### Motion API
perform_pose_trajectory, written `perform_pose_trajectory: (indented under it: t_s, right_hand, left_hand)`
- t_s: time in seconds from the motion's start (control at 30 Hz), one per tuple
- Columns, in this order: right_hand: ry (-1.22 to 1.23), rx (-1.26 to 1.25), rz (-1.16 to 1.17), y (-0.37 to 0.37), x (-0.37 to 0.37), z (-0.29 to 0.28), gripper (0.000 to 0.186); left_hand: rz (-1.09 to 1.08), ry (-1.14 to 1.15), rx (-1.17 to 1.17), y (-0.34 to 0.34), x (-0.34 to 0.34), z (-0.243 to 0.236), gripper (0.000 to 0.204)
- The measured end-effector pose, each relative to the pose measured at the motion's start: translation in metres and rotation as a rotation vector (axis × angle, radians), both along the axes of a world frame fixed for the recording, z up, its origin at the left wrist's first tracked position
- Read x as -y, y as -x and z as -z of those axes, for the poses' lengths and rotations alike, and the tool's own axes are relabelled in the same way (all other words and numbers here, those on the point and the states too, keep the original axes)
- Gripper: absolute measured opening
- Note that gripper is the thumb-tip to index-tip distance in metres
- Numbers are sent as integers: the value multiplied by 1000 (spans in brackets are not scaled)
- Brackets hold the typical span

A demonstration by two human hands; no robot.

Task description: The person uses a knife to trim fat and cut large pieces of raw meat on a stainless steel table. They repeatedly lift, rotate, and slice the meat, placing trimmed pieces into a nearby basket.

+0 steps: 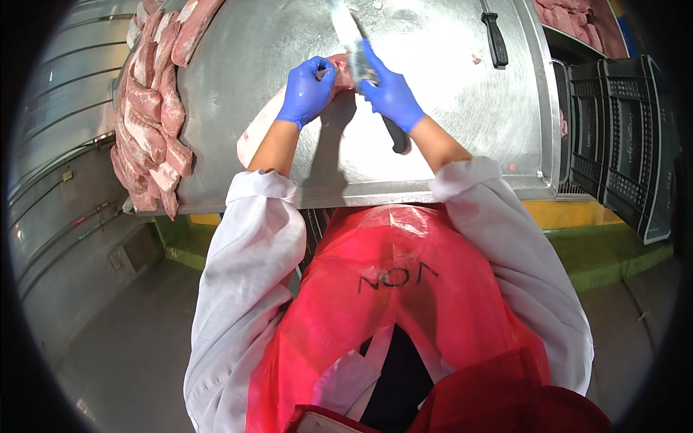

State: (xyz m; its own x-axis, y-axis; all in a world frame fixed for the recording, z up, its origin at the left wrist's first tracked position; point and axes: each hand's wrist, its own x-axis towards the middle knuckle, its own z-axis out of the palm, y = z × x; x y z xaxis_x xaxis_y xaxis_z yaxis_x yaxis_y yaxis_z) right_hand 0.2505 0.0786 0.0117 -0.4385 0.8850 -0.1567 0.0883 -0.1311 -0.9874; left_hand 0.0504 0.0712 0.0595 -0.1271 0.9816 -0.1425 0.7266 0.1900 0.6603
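My left hand (309, 90), in a blue glove, has its fingers curled and pinched on the upper end of a long piece of meat (260, 126). Pale fat covers the lower part of this piece, and its upper end (341, 74) is pink. My right hand (393, 92), gloved likewise, is closed around a knife (348, 27). The broad blade points away from me and is blurred, close beside the meat's pink end. Below my right wrist sticks out the end of the black handle (397, 136).
A metal table (447, 137) with a raised rim spreads before me. Long meat strips (148, 108) are heaped along its left side. Another black-handled tool (494, 40) lies at the far right. Beyond the right rim stand a black crate (621, 137) and a container of meat (570, 22).
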Motion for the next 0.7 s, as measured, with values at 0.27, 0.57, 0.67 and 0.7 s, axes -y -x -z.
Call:
perform_pose_trajectory:
  t_s: [0.27, 0.57, 0.67, 0.7]
  right_hand:
    - [13, 143, -331, -41, 60, -19, 78]
    - [-22, 213, -424, -13, 48, -20, 75]
    - [73, 157, -455, -14, 46, -16, 75]
    - [-32, 165, -403, 5, 25, -11, 75]
  left_hand:
    - [-101, -52, 60, 0, 2, 4, 19]
    - [-317, -25, 399, 20, -15, -7, 12]
    - [-289, -61, 404, 25, -14, -12, 10]
    - [-310, -29, 535, 13, -14, -26, 13]
